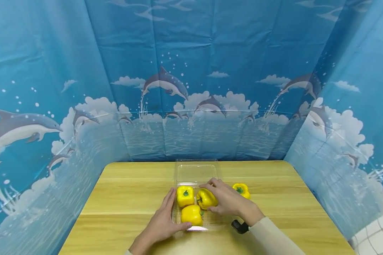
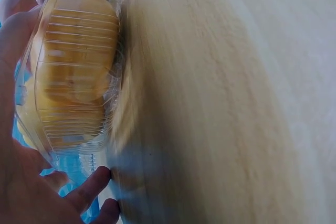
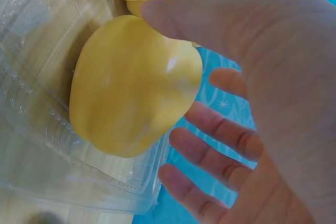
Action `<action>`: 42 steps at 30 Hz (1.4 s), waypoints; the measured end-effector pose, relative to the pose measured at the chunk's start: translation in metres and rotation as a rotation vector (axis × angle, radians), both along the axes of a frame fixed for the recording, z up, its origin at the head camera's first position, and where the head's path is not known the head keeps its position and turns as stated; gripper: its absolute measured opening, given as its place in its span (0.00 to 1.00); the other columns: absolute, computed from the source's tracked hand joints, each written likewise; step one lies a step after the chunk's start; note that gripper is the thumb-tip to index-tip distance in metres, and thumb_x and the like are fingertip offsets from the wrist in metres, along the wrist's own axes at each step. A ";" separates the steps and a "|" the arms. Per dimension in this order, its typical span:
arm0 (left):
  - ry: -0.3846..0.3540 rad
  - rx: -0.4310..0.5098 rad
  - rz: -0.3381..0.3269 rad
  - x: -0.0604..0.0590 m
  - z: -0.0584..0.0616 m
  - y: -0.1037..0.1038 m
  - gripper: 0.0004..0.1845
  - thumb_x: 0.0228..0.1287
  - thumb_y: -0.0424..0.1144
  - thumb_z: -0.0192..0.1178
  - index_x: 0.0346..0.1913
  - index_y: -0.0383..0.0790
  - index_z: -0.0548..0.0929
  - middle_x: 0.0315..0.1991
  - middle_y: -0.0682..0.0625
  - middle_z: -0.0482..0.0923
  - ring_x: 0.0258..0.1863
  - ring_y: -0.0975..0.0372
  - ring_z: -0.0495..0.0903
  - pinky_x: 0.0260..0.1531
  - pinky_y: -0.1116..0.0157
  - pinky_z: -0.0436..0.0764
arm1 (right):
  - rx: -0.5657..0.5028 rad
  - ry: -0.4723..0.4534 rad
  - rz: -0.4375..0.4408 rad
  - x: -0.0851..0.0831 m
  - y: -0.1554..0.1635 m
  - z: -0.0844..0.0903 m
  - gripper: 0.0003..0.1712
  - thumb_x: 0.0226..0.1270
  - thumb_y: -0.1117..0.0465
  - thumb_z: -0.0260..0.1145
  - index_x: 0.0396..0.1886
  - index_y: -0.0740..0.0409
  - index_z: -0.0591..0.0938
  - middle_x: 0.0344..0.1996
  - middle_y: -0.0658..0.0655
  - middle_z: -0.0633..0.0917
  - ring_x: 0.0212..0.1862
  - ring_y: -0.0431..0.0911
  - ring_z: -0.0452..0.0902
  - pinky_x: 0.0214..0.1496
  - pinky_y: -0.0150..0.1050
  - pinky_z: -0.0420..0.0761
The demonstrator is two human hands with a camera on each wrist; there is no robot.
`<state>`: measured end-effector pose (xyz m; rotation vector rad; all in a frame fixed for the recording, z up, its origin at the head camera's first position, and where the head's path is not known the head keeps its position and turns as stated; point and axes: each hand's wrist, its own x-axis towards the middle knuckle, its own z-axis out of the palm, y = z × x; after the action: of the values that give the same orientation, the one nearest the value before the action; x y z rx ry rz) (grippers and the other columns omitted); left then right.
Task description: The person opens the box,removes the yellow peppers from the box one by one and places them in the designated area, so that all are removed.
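A clear plastic clamshell box (image 1: 195,172) lies with its lid back on the wooden table (image 1: 124,198). Three yellow bell peppers are in it: one at the back left (image 1: 185,196), one at the front (image 1: 191,214), and one at the right (image 1: 205,199). My left hand (image 1: 166,216) rests against the box's left wall, thumb along its front edge; the left wrist view shows the ribbed box (image 2: 73,77) against my palm. My right hand (image 1: 225,202) hovers over the right pepper (image 3: 131,87) with fingers (image 3: 210,124) spread and straight. A fourth pepper (image 1: 241,190) lies on the table beyond my right hand.
Blue dolphin-print curtains (image 1: 191,88) wall in the table at the back and both sides. Bare wood stretches left and right of the box. A black strap piece (image 1: 239,226) sits at my right wrist. A white checked cloth (image 1: 376,233) shows at the lower right.
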<state>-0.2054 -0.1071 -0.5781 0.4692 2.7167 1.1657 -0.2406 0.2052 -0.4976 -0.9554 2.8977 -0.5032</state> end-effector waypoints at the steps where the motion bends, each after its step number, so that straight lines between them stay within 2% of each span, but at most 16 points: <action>1: -0.005 -0.002 0.001 0.000 0.000 0.000 0.78 0.61 0.79 0.79 0.99 0.51 0.41 1.00 0.45 0.40 0.87 0.29 0.70 0.77 0.21 0.77 | 0.001 -0.001 0.001 -0.001 0.000 0.000 0.48 0.70 0.53 0.90 0.86 0.49 0.79 0.67 0.56 0.83 0.60 0.50 0.84 0.60 0.53 0.91; 9: -0.014 -0.007 0.004 0.002 0.003 0.001 0.78 0.62 0.78 0.79 0.99 0.52 0.41 1.00 0.46 0.39 0.87 0.29 0.70 0.77 0.22 0.77 | 0.013 -0.007 -0.012 -0.004 0.001 -0.007 0.48 0.69 0.51 0.91 0.85 0.49 0.80 0.65 0.55 0.83 0.60 0.49 0.84 0.62 0.54 0.91; 20: -0.032 0.000 0.007 0.002 0.007 0.002 0.78 0.62 0.78 0.79 0.99 0.52 0.41 1.00 0.46 0.39 0.88 0.29 0.68 0.78 0.20 0.75 | 0.032 -0.037 -0.023 -0.007 -0.006 -0.003 0.50 0.66 0.49 0.92 0.84 0.50 0.81 0.66 0.56 0.83 0.61 0.50 0.83 0.65 0.57 0.90; 26: -0.044 -0.014 0.011 0.000 0.003 0.003 0.78 0.62 0.79 0.79 0.99 0.54 0.40 1.00 0.47 0.38 0.90 0.30 0.66 0.79 0.20 0.74 | 0.046 -0.028 -0.024 -0.008 -0.009 -0.006 0.47 0.64 0.51 0.93 0.81 0.49 0.84 0.63 0.55 0.83 0.58 0.48 0.81 0.63 0.56 0.90; 35: -0.030 -0.006 0.001 0.001 0.002 0.003 0.78 0.62 0.78 0.79 0.99 0.52 0.40 1.00 0.45 0.39 0.89 0.29 0.66 0.79 0.21 0.74 | 0.045 -0.044 -0.047 -0.006 -0.011 -0.006 0.44 0.63 0.52 0.94 0.78 0.50 0.86 0.59 0.53 0.83 0.54 0.46 0.79 0.59 0.52 0.89; 42: -0.035 -0.015 0.009 0.001 0.001 0.003 0.79 0.61 0.79 0.79 0.99 0.53 0.40 1.00 0.45 0.39 0.89 0.28 0.67 0.78 0.20 0.74 | 0.075 -0.049 -0.046 -0.007 -0.013 -0.007 0.44 0.64 0.49 0.94 0.77 0.48 0.86 0.60 0.53 0.84 0.55 0.48 0.79 0.59 0.53 0.89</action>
<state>-0.2045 -0.1040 -0.5767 0.4313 2.6986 1.1445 -0.2474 0.1923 -0.5042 -0.8556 2.8787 -0.4108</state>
